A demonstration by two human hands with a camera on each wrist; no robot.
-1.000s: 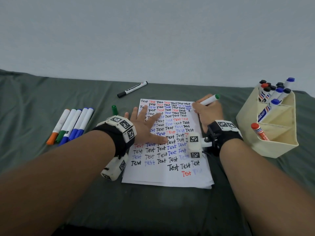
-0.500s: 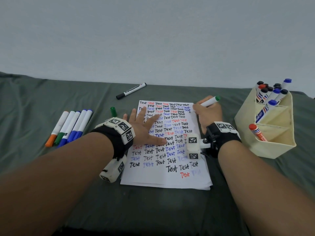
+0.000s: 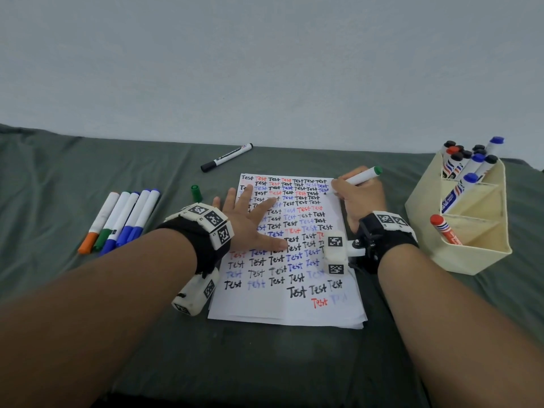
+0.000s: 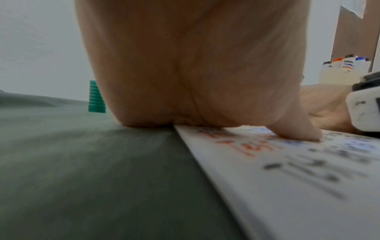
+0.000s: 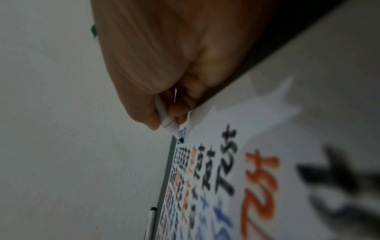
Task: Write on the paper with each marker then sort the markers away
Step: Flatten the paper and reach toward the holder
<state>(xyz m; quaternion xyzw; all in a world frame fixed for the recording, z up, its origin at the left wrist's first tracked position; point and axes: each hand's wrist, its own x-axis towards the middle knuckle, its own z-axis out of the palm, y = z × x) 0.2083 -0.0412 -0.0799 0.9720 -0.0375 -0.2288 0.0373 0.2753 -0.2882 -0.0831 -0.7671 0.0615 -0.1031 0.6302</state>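
Observation:
A white paper (image 3: pixel 265 304) covered with rows of "Test" in black, red and blue lies on the grey-green cloth. My right hand (image 3: pixel 357 198) grips a green marker (image 3: pixel 363 175), uncapped, with its tip (image 5: pixel 180 140) on the paper's upper right edge. My left hand (image 3: pixel 250 222) lies flat with fingers spread on the paper's left part, its thumb (image 4: pixel 296 131) pressing the sheet. The marker's green cap (image 3: pixel 196 193) stands on the cloth left of the paper, also seen as the green cap (image 4: pixel 96 97) behind my palm.
Several capped markers (image 3: pixel 123 219) lie in a row at the left: orange, green and blue. A black marker (image 3: pixel 226 157) lies beyond the paper. A cream holder (image 3: pixel 471 254) at the right has compartments with black, blue and red markers.
The head view has shifted slightly. My right hand stays at the paper's upper right edge with the green marker; my left hand remains flat on the sheet.

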